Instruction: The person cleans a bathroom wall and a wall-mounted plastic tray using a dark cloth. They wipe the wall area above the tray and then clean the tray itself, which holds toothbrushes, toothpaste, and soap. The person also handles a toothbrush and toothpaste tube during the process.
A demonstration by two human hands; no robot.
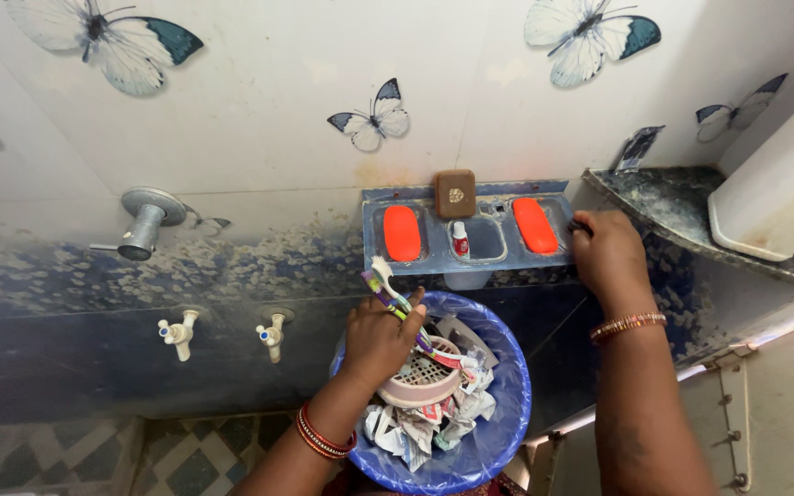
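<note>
Two hands are working at a blue wall shelf (379,204) above a blue bin (507,404) brimming with crumpled wrappers. The right hand (606,253) is pressing closed fingers on the shelf's right edge, close to the corner ledge (663,207), leaving little room there. The left hand (379,338) is clamping several toothbrushes (395,298) over the bin; they look to me gathered, calling for an open slot beside the orange soaps (402,232).

two orange soaps (402,232), one brown soap (455,193), three taps (179,332)
</note>
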